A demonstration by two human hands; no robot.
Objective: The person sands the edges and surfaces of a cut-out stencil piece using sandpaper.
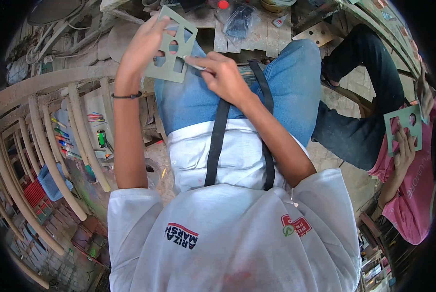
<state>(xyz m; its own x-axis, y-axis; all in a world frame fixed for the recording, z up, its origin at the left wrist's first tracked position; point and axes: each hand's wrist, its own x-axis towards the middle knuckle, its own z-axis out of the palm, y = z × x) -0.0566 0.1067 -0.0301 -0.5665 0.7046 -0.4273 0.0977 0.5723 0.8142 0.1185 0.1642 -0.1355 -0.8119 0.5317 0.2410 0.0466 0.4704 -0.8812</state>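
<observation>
A pale green flat board (pixel 178 68) with several shaped cut-outs is tilted above my thigh, near the top of the head view. My left hand (pixel 148 40) grips the board by its upper left side, the fingers partly behind and over it. My right hand (pixel 221 73) is closed round a small thin tool (pixel 193 63), whose end meets the board's right edge. What kind of tool it is, I cannot make out.
A co-worker in a pink shirt (pixel 412 194) sits at the right, holding a similar green board (pixel 397 146). Curved wooden slats (pixel 37 126) stand at the left. A plastic bag (pixel 238 22) lies on the wooden planks (pixel 271 41) ahead.
</observation>
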